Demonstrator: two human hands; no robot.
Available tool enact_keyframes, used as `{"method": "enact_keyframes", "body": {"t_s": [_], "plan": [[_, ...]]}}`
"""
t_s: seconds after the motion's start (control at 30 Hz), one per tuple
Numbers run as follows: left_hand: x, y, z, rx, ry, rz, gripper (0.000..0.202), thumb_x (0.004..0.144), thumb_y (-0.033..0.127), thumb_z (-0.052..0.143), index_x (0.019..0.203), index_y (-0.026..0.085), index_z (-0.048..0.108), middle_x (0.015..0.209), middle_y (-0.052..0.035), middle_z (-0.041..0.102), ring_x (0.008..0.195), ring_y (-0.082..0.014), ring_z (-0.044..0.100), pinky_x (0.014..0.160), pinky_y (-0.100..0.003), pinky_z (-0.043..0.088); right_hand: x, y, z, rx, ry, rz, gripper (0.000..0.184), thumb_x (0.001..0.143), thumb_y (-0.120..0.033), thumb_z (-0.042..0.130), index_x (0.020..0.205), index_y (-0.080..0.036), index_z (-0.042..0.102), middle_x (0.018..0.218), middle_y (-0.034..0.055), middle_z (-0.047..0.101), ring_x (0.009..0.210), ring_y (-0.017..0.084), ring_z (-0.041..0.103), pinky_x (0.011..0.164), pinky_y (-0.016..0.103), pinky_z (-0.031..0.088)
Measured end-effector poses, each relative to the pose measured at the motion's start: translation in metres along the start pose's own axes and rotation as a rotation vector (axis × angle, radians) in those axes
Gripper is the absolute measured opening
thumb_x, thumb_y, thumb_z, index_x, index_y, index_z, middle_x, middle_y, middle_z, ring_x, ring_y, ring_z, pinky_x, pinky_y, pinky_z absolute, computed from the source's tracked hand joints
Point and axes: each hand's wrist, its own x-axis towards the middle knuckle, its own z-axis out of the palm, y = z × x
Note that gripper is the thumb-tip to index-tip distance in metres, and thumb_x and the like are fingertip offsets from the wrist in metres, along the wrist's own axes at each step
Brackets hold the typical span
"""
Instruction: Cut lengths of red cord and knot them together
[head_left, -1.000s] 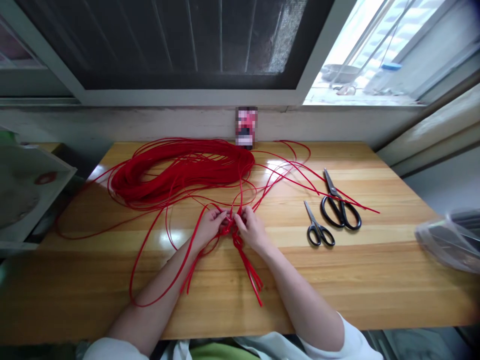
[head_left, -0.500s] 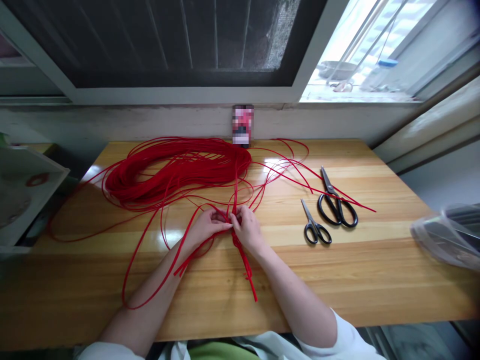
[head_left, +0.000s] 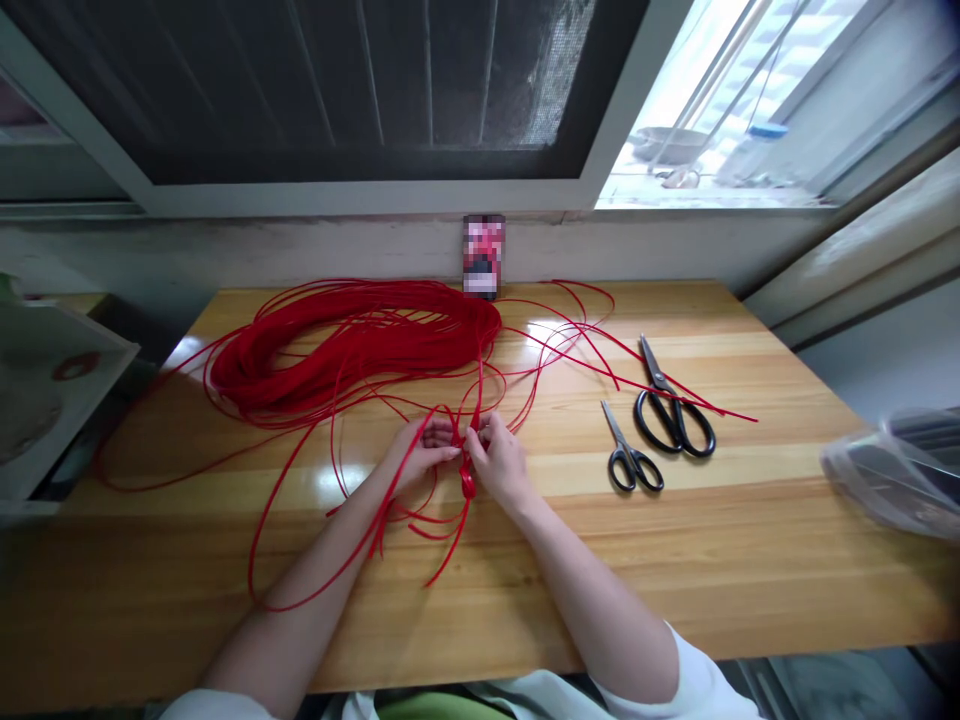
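Both of my hands meet over the middle of the table around a knotted piece of red cord (head_left: 468,484). My left hand (head_left: 421,452) has its fingers closed on the cord from the left side. My right hand (head_left: 499,460) pinches the same cord from the right, thumb and fingertips together. Below the hands hangs the knotted part, with several loose ends spreading toward me. One long loop of cord drapes across my left forearm. Behind the hands lies a big coil of red cord (head_left: 247,375). The exact crossing of strands between my fingertips is hidden.
Right of my hands lie small black-handled scissors (head_left: 634,468) and larger black-handled scissors (head_left: 675,420), with cord ends crossing the larger pair. A phone-like object (head_left: 484,257) with a blurred screen leans on the wall. A clear plastic container (head_left: 892,470) is at the right edge.
The knotted part below my hands has turned, and its loose ends now swing left instead of pointing down to the right. Both hands stay in nearly the same place.
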Motion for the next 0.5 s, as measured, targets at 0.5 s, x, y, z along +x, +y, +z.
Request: {"method": "enact_keyframes", "body": {"t_s": [0.5], "plan": [[0.000, 0.000, 0.017, 0.209, 0.203, 0.105, 0.026, 0.065, 0.038, 0.065, 0.062, 0.014, 0.056, 0.054, 0.0034, 0.051, 0.052, -0.0081, 0.046, 0.050, -0.020, 0.035, -0.005, -0.007, 0.002, 0.084, 0.015, -0.006, 0.013, 0.081, -0.033, 0.041, 0.081, -0.021, 0.046, 0.056, -0.0017, 0.058, 0.051, 0.015, 0.053, 0.050, 0.024, 0.035]]}}
